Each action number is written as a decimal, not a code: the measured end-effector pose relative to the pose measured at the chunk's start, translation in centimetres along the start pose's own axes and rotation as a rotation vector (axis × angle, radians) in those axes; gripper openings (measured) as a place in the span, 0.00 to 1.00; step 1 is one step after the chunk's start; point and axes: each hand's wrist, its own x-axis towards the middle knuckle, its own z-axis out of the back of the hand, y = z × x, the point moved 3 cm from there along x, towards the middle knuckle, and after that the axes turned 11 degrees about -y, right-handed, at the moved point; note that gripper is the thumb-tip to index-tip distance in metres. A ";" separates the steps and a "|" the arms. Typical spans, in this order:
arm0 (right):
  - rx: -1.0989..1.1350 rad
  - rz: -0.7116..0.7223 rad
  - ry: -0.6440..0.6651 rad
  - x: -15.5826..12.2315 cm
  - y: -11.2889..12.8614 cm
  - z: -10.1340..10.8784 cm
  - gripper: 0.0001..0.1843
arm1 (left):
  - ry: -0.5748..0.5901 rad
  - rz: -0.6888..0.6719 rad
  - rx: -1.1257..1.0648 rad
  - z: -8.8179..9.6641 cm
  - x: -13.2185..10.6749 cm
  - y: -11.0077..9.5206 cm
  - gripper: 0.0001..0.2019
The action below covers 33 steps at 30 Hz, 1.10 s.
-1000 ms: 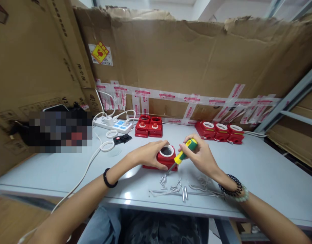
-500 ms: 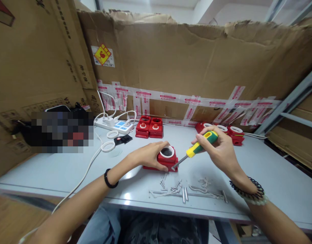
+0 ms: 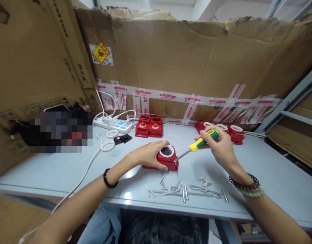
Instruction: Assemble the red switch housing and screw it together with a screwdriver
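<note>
Black wristband [image 3: 108, 181]; beaded bracelets [image 3: 244, 186].

The setting is showing itself as a small assembly workstation in a warehouse or light-manufacturing workshop. A plain pale grey worktable [image 3: 260, 169] is serving as the bench. Flattened brown corrugated cardboard sheets [image 3: 196, 61], joined with printed red-and-white packing tape [image 3: 168, 96], are standing as a makeshift back wall. Identical red plastic housings with white rings [image 3: 222, 130] are sitting in rows along the rear of the table, indicating batch production. Loose silver metal screws and pins [image 3: 176, 188] are lying near the front edge. A white multi-socket power strip with plugged-in chargers [image 3: 113, 123] is resting at the left. A grey metal shelving frame [image 3: 290, 100] is rising at the right.
</note>
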 end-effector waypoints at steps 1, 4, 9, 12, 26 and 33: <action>0.009 -0.010 -0.001 0.0 -0.2 0.1 0.17 | 0.002 0.000 0.007 0.0 0.0 0.0 0.35; 0.042 -0.039 -0.013 0.2 -1.0 0.2 0.17 | 0.007 0.005 0.029 0.1 0.0 -0.2 0.34; 0.158 -0.127 -0.062 0.5 -2.6 0.4 0.14 | 0.017 0.022 0.040 0.1 0.0 -0.2 0.34; 0.201 -0.185 -0.102 0.3 -3.6 0.4 0.13 | 0.014 0.019 0.029 0.0 0.0 -0.1 0.35; 0.229 -0.217 -0.148 0.1 -4.9 0.3 0.12 | 0.013 0.018 0.015 -0.1 0.0 0.1 0.35; 0.160 -0.133 -0.129 0.1 -4.7 0.3 0.12 | 0.001 0.024 0.009 0.0 0.0 0.0 0.35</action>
